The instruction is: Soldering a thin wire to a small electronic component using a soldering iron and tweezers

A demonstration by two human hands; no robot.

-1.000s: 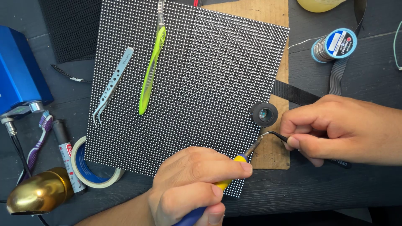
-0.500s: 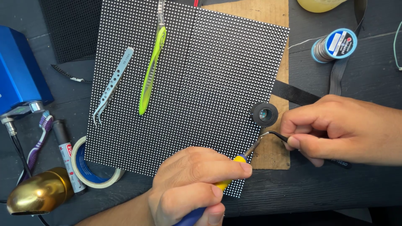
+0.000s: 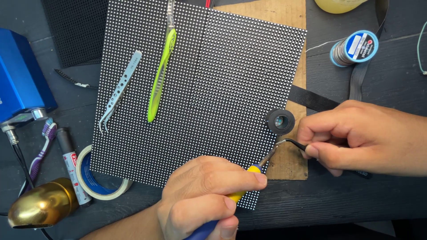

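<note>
A black panel [image 3: 209, 89] studded with rows of small white dots lies flat in front of me. My left hand [image 3: 207, 200] grips a soldering iron [image 3: 253, 171] with a yellow and blue handle, its tip at the panel's right edge. My right hand [image 3: 360, 138] pinches black curved tweezers [image 3: 291, 143], whose tips meet the iron's tip there. A small black ring-shaped lens [image 3: 280, 122] sits on the panel edge just above the two tips.
Silver tweezers [image 3: 119, 91] and a lime-green tool [image 3: 161, 75] rest on the panel. A brown board [image 3: 289, 164] lies under it. A solder spool [image 3: 354, 48] is at the right rear. At left are a blue box [image 3: 20, 84], toothbrush [image 3: 41, 151], marker [image 3: 69, 164], tape roll [image 3: 95, 189] and a brass nozzle [image 3: 40, 209].
</note>
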